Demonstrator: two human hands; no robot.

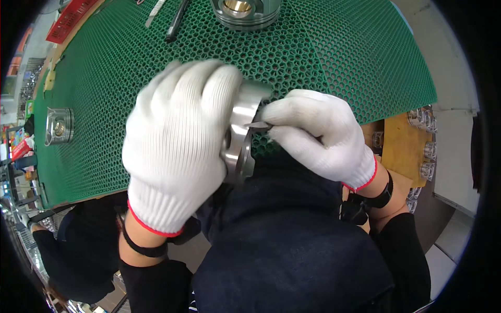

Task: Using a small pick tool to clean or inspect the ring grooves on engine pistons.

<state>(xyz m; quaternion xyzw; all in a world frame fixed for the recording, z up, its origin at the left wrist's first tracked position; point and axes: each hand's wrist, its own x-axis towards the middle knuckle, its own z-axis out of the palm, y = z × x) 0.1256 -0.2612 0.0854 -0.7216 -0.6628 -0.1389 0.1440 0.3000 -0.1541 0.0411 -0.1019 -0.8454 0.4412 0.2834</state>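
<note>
Both my hands wear white knitted gloves with red cuffs. My left hand (180,120) is wrapped round a shiny metal piston (243,116), tilted on its side above the mat; much of it is hidden behind the glove. Between the thumb and forefinger of my right hand (318,135) is a small pointed grey blade (259,125). Its tip reaches the piston's edge near a side opening, though I cannot tell whether it touches. The rest of the blade's tool is hidden in the glove.
A green honeycomb mat (282,57) covers the table. On it are a piston (248,23) at the back, another piston (60,127) at left, a black pen (176,23) and a metal strip (155,13). Several pistons (429,151) stand right. Another person's dark sleeve (78,250) shows lower left.
</note>
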